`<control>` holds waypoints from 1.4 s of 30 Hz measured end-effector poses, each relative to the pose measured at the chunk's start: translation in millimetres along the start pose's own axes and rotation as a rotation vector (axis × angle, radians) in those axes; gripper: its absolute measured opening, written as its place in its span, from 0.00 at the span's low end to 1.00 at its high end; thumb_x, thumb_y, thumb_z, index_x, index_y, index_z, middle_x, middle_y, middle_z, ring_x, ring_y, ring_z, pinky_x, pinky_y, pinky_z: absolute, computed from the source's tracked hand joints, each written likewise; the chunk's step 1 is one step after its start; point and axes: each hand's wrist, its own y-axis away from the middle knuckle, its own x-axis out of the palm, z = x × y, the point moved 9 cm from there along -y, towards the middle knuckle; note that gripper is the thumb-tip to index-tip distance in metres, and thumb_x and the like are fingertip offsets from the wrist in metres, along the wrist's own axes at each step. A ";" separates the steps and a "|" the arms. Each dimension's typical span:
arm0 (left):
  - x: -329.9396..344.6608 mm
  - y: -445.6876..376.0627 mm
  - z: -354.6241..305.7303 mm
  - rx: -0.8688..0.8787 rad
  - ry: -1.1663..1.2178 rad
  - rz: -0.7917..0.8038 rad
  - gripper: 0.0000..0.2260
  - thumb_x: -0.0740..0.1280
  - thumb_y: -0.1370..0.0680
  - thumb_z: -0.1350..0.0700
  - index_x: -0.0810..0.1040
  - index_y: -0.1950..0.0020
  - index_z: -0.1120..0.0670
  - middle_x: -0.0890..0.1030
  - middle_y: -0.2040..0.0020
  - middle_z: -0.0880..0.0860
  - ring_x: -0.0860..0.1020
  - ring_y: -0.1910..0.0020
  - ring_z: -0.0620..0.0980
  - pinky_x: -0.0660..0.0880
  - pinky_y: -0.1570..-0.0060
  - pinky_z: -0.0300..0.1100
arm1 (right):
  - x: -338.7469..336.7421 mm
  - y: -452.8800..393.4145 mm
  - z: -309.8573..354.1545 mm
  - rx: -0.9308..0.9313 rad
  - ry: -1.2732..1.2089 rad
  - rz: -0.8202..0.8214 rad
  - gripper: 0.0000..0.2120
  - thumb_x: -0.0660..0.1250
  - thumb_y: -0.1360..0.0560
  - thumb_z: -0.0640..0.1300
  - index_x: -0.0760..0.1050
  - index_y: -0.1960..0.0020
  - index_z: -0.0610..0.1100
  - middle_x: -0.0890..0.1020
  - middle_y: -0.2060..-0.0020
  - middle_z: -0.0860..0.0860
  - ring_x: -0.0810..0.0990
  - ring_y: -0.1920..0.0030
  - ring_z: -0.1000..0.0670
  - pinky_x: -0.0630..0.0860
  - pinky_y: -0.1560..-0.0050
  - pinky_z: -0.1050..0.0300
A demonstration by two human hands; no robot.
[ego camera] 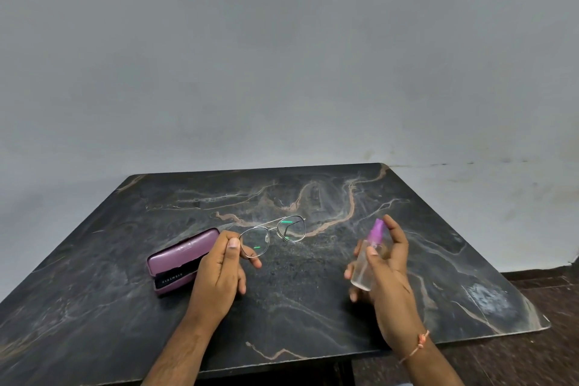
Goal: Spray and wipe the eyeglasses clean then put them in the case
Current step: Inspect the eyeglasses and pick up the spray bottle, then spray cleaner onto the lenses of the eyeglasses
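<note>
Thin metal-framed eyeglasses (pixel 275 233) are held above the dark marble table (pixel 282 307), lenses facing me. My left hand (pixel 219 269) pinches their left rim between thumb and fingers. My right hand (pixel 383 273) grips a small clear spray bottle (pixel 365 263) with a purple nozzle, the index finger over the top and the nozzle pointing left toward the glasses. A purple eyeglass case (pixel 180 258) lies on the table just left of my left hand, slightly ajar, with a dark cloth showing at its front edge.
A plain grey wall (pixel 282 56) rises behind the table. The table's right edge (pixel 513 288) drops to a dark floor. A pale smudge (pixel 487 299) marks the tabletop at the right.
</note>
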 end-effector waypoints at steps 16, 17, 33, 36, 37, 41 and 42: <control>-0.1 0.2 4.5 -0.032 -0.033 -0.006 0.13 0.53 0.09 0.56 0.73 0.49 0.55 0.88 0.55 0.53 0.75 0.75 0.62 0.74 0.71 0.49 | 55.5 11.0 -22.0 0.284 -0.495 0.318 0.24 0.55 0.20 0.45 0.71 0.25 0.53 0.70 0.61 0.43 0.64 0.80 0.52 0.50 0.75 0.62; -0.2 0.3 4.5 -0.029 -0.031 -0.005 0.13 0.53 0.09 0.56 0.73 0.49 0.54 0.88 0.55 0.53 0.75 0.75 0.62 0.74 0.71 0.49 | 57.8 9.5 -21.5 0.267 -0.429 0.328 0.24 0.57 0.20 0.45 0.71 0.24 0.54 0.72 0.61 0.43 0.65 0.78 0.51 0.51 0.75 0.61; 1.4 0.7 0.0 -0.011 -0.046 0.004 0.15 0.52 0.09 0.52 0.73 0.51 0.44 0.88 0.55 0.51 0.75 0.76 0.51 0.74 0.72 0.45 | 87.2 0.9 6.4 -0.456 0.903 0.151 0.26 0.65 0.18 0.47 0.68 0.23 0.62 0.80 0.48 0.61 0.78 0.66 0.58 0.81 0.60 0.51; 3.2 1.5 -1.9 0.013 -0.059 0.019 0.14 0.53 0.09 0.51 0.73 0.50 0.44 0.88 0.55 0.51 0.76 0.76 0.51 0.74 0.72 0.46 | 89.3 0.8 5.4 -0.450 0.931 0.155 0.25 0.63 0.21 0.50 0.69 0.25 0.62 0.80 0.50 0.61 0.80 0.62 0.57 0.81 0.60 0.51; 4.1 1.5 -2.2 0.020 -0.062 0.023 0.13 0.53 0.10 0.50 0.73 0.50 0.45 0.88 0.55 0.51 0.76 0.76 0.51 0.74 0.72 0.46 | 88.9 0.7 5.3 -0.448 0.930 0.148 0.24 0.63 0.21 0.50 0.69 0.25 0.61 0.80 0.50 0.61 0.81 0.62 0.58 0.81 0.60 0.52; 4.9 1.9 -1.2 0.022 -0.062 0.026 0.13 0.53 0.11 0.50 0.74 0.49 0.50 0.88 0.55 0.50 0.76 0.76 0.50 0.74 0.71 0.47 | 85.7 -1.2 3.9 -0.455 0.925 0.100 0.23 0.67 0.20 0.45 0.70 0.28 0.61 0.81 0.49 0.61 0.81 0.62 0.60 0.81 0.61 0.54; 4.9 2.3 -0.6 0.022 -0.065 0.025 0.13 0.53 0.11 0.51 0.74 0.48 0.51 0.88 0.55 0.50 0.76 0.76 0.50 0.74 0.71 0.48 | 84.7 -1.2 3.3 -0.458 0.922 0.090 0.23 0.68 0.20 0.44 0.71 0.28 0.60 0.82 0.50 0.62 0.81 0.62 0.60 0.81 0.62 0.54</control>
